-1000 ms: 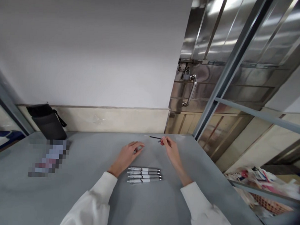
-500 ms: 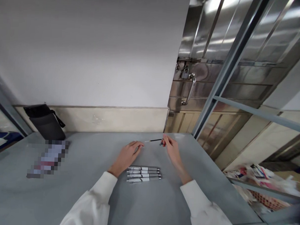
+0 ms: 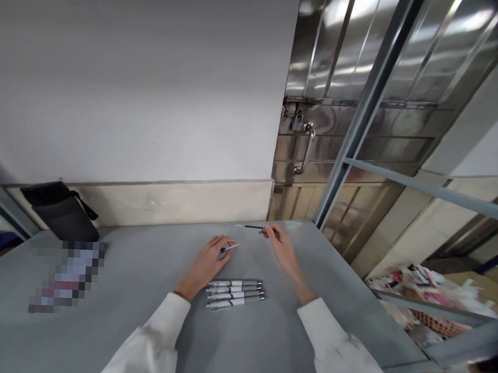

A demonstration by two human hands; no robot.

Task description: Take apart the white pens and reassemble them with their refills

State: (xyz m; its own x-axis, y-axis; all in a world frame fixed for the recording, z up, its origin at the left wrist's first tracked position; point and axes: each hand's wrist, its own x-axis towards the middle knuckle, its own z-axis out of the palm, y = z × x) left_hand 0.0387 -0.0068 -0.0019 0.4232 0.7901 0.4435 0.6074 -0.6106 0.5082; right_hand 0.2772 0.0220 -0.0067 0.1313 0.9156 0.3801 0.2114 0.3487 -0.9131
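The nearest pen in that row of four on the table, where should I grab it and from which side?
Pinch the nearest pen at its white mid-barrel, from above and the near side. It lies flat, and the next pen crowds its far side; the near side is bare table.

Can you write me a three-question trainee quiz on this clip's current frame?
1. True or false: the right hand holds a thin dark refill by one end, up off the grey table.
2. How many assembled pens lie in the row between the two forearms?
A) two B) four C) six
3. Fill in: the left hand pinches a small silvery ____ at its fingertips.

Key:
1. True; the rest of the refill points left.
2. B; they lie side by side.
3. Pen part; it is too small to tell which part.
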